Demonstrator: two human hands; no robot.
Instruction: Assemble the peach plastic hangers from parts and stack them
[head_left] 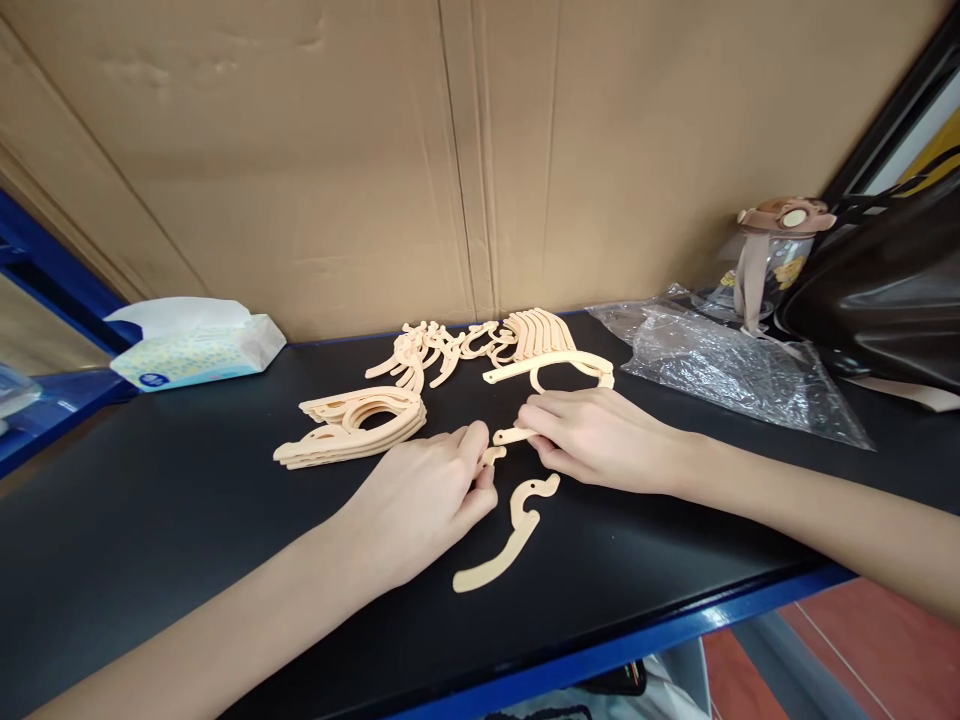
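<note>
I count one tissue pack (pixel 199 352) and one stack of pieces (pixel 379 436), layers uncountable, left of the left hand (pixel 420 495), whose fingers pinch one curved piece (pixel 493 456). On the fingers' near side lies one hooked piece (pixel 516 543), long axis slanting, hook pointing away rightward; the right hand (pixel 592 435) grips one strip (pixel 512 436), tip leftward.

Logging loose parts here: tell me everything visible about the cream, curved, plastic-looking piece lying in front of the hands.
The cream, curved, plastic-looking piece has a slim, round-ended arm leading into a C-shaped bend with a hooked tip and a small dark hole. It lies on the smooth black tabletop, arm toward the near left, tip toward the far right. Neither the left hand nor the right hand touches it.
</note>
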